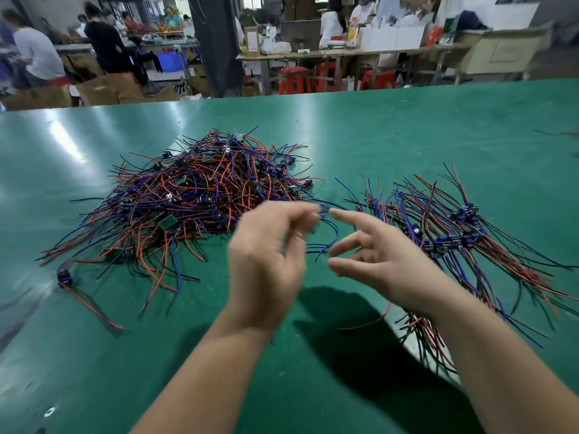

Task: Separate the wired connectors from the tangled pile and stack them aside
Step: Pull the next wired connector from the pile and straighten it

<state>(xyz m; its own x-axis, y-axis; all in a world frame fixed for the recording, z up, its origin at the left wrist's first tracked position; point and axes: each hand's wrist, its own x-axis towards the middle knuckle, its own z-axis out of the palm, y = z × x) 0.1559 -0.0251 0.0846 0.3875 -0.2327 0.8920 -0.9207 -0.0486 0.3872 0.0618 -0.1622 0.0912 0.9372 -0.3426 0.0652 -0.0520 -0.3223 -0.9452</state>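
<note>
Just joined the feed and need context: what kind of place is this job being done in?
Most likely a factory assembly or sorting floor: a long green worktable carrying a tangled pile of wired connectors, other workers at benches behind, and cardboard cartons on the floor.

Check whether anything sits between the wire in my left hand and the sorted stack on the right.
Nothing solid that shows. The left hand pinches the blue wire just left of the sorted stack; between them are only the open right hand, stray wire ends and bare green table.
</note>
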